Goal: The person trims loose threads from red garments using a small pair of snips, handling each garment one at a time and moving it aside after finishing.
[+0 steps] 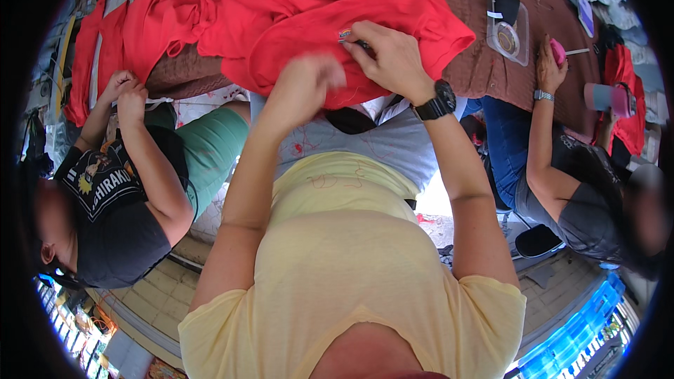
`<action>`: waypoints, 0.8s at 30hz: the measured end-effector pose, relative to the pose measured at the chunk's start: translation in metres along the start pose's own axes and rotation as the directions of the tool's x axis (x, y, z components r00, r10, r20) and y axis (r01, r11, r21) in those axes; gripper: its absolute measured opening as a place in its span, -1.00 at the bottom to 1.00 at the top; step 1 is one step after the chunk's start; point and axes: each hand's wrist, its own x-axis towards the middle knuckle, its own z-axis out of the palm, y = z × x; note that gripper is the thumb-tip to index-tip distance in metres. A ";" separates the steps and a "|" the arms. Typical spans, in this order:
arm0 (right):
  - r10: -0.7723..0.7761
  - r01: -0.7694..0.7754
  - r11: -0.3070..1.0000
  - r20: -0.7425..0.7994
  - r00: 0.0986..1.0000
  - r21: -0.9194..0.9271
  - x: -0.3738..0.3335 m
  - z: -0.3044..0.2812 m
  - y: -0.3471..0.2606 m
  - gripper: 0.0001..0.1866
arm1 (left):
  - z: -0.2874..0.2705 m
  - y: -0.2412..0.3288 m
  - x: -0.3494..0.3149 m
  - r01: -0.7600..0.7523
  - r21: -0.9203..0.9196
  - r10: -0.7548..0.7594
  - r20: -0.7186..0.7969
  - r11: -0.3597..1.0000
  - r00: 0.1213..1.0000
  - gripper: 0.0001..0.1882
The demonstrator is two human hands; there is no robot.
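A large red cloth (309,14), apparently a garment, lies in folds over the table edge and down toward my lap. My right hand (393,60), a black watch on its wrist, is closed in a pinch above the cloth. Between its thumb and fingers is a small dark object (361,44) with a shiny multicoloured end; its kind is too small to make out. Just left of it, my left hand (309,88) hovers over the near part of the cloth. Motion smears its fingers, so whether they hold thread or cloth cannot be told.
Brown quilted cloth (467,63) covers the table. A clear plastic box (509,38) with a round roll stands to the right, near a pink-and-grey tumbler (609,100). Someone in green shorts (210,144) sits at my left; another person's hand (551,70) holds a pink object at my right.
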 end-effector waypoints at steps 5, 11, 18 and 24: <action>0.243 -0.250 0.965 0.091 0.966 0.073 -0.005 -0.031 -0.009 -0.66 | -0.021 0.037 -0.049 -0.196 -0.011 0.195 0.177 0.981 0.965 -0.83; 0.203 -0.208 0.966 0.048 0.978 0.157 -0.008 0.009 -0.001 -0.66 | -0.017 -0.008 -0.015 0.050 0.327 0.144 -0.544 0.944 0.826 -0.75; 0.229 -0.240 0.955 0.082 0.970 0.174 -0.009 0.015 0.008 -0.65 | -0.016 -0.060 -0.033 -0.113 -0.341 -0.102 -0.552 0.933 0.828 -0.87; 0.248 -0.266 0.939 0.108 0.963 0.217 -0.012 0.015 0.016 -0.63 | -0.031 -0.019 -0.092 -0.131 -0.591 -0.093 -0.333 0.796 0.938 -0.95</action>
